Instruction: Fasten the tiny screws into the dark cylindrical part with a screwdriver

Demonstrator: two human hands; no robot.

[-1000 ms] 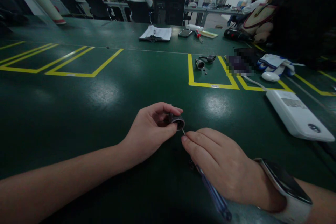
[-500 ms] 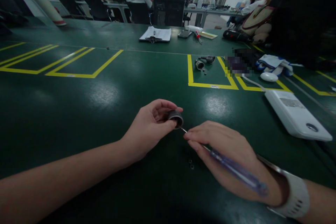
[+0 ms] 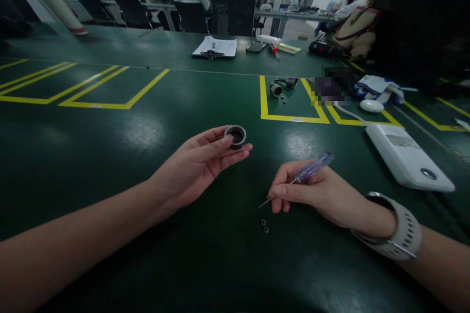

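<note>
Ring-shaped metal part [image 3: 235,136] sits on the fingertips of the left hand [image 3: 194,166], raised above the green table [image 3: 110,156] near its middle; the thumb presses its near side, so the grip is closed on the ring, open face turned up, probably so the bore can be looked into. To the right and nearer, the right hand [image 3: 316,193] pinches a small screwdriver [image 3: 304,176] between thumb and forefinger, the clear blue handle pointing far-right and the thin tip angled down toward the table, held like a pen, which suits fine work. Just beside the tip lie two tiny dark screws [image 3: 264,226], touching or nearly so, likely set there within easy reach. A white flat device [image 3: 407,161] lies to the right. Farther off, one yellow-taped box [image 3: 290,102] holds two more metal fittings [image 3: 281,86] and a few specks too small to identify. One clipboard [image 3: 216,47] lies at the far side.
</note>
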